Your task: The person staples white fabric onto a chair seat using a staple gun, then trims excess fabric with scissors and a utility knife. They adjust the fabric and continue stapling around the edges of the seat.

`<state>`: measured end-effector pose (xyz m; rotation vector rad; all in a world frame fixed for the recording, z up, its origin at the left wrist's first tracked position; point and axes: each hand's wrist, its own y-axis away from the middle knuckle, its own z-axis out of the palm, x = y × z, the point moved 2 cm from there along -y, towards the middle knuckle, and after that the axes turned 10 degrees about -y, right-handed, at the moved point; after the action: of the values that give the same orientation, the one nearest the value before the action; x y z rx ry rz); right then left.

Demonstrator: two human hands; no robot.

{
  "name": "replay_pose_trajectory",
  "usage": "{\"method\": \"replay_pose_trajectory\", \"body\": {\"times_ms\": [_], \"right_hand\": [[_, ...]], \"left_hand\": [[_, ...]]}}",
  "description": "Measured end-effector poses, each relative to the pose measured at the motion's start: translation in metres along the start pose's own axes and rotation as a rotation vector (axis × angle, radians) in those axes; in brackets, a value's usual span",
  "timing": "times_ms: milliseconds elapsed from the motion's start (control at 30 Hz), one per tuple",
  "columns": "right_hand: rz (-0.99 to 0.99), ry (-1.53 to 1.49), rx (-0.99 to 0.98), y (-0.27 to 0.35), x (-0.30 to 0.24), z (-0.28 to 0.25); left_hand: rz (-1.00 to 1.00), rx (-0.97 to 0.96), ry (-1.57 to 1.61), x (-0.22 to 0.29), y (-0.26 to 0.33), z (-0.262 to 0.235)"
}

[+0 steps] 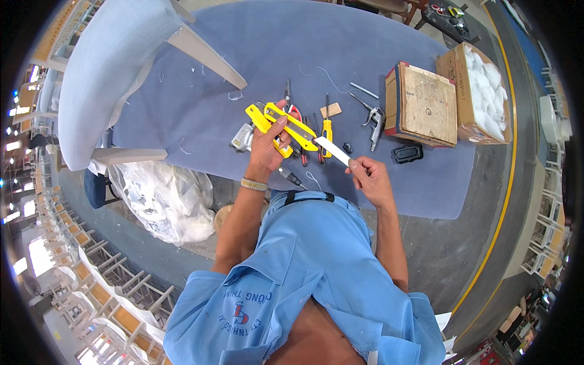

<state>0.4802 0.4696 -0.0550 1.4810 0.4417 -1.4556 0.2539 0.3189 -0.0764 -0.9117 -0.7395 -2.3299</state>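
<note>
My left hand (266, 146) is closed around a yellow utility knife (291, 126), held over the blue-covered table (213, 121). Other yellow handle parts (258, 118) stick out beside it, and I cannot tell whether they belong to a second knife. From the knife's front end toward my right hand (372, 182) runs a bright flat strip (332, 150) that looks like a knife blade. My right thumb and fingers pinch its far end. Beneath and beside my left hand lie a silver metal tool (242, 139), partly hidden, and a yellow-handled screwdriver (327, 129).
A grey air blow gun (376, 125), a black tray-like piece (407, 153) and a small wooden block (331, 110) lie on the table. Further right stand a closed carton (423, 103) and a carton of white stuffing (486, 91). A light-blue upholstered chair (115, 73) rests at the left.
</note>
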Motion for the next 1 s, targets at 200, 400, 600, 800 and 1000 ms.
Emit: {"method": "replay_pose_trajectory", "body": {"times_ms": [200,400,600,800,1000], "right_hand": [[-0.015,0.012,-0.022,0.0,0.0,0.002],[-0.007,-0.008,-0.032,-0.002,0.001,0.004],[0.0,0.009,-0.029,-0.002,-0.001,0.006],[-0.008,0.023,-0.037,-0.004,0.002,0.008],[0.002,0.023,-0.038,-0.007,0.001,0.015]], "left_hand": [[0.006,-0.017,0.016,0.0,0.0,0.001],[-0.005,-0.045,0.018,-0.001,0.0,0.003],[-0.012,-0.051,0.014,-0.002,0.0,0.002],[-0.014,-0.057,-0.009,-0.004,0.002,0.005],[-0.027,-0.079,-0.012,-0.01,0.008,0.009]]}}
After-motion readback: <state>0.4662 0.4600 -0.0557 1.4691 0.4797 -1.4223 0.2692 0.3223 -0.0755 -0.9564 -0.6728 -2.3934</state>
